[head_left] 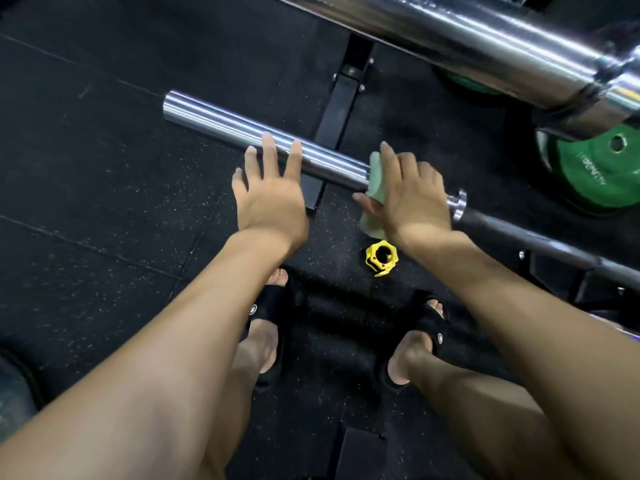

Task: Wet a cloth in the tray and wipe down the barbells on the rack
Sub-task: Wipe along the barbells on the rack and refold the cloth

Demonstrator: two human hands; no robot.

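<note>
A chrome barbell sleeve [221, 124] runs from the left middle toward the right, ending at a collar flange [458, 202] where the dark shaft continues. My right hand [412, 199] wraps a pale green cloth [375, 174] round the sleeve close to the flange. My left hand [270, 195] hovers over the sleeve with fingers spread and straight, holding nothing. A second, thicker chrome barbell [467, 39] crosses the top right, nearer the camera. No tray is in view.
A yellow barbell clamp [382, 258] lies on the black rubber floor below my right hand. Green weight plates [609, 174] stand at the right. A black rack foot [337, 112] runs under the sleeve. My feet in black sandals [266, 306] stand below.
</note>
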